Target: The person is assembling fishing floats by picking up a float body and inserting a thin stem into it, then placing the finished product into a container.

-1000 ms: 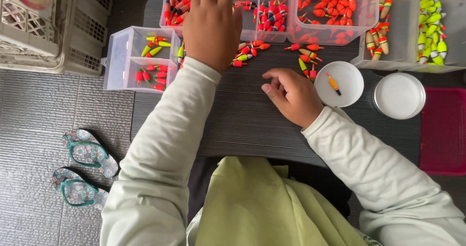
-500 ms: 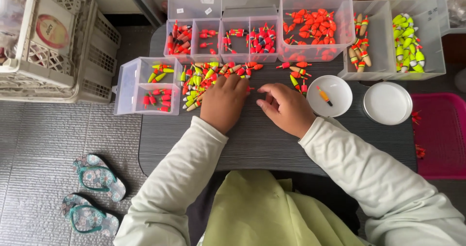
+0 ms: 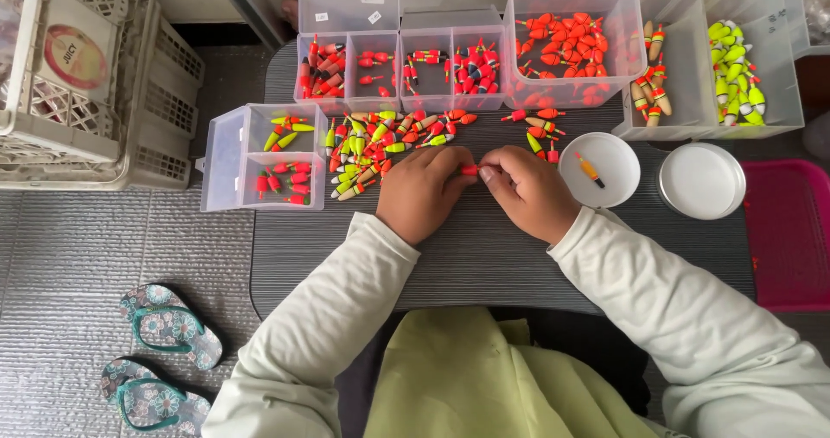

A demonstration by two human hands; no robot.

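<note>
Both hands have drawn together: left hand (image 3: 421,191) and right hand (image 3: 527,191) pinch one small red float (image 3: 469,170) between closed fingertips; a light, steady grip seems best.

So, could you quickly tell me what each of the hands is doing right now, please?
Left hand: closed, fingertips pinching one end of a small red float.
Right hand: closed, fingertips pinching the other end of the same float.
</note>
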